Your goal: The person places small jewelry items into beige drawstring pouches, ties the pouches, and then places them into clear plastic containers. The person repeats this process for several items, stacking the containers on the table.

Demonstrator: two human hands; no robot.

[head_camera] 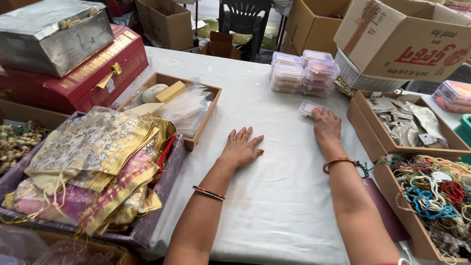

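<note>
My left hand (241, 146) lies flat, palm down, on the white tablecloth (274, 196) with fingers spread and nothing in it. My right hand (326, 125) reaches farther forward, its fingertips resting on a small clear plastic box (307, 107) that sits on the cloth. Whether the fingers grip the box or only touch it is hard to tell. Just beyond stands a stack of clear lidded plastic boxes (303, 72). Both wrists carry bangles.
A tray of gold and pink brocade pouches (93, 172) sits at left, behind it a wooden tray of plastic sleeves (196, 128). Red and silver cases (73, 59) stand far left. At right are boxes of carded items (407, 122) and beaded necklaces (431, 196). Cardboard cartons line the back.
</note>
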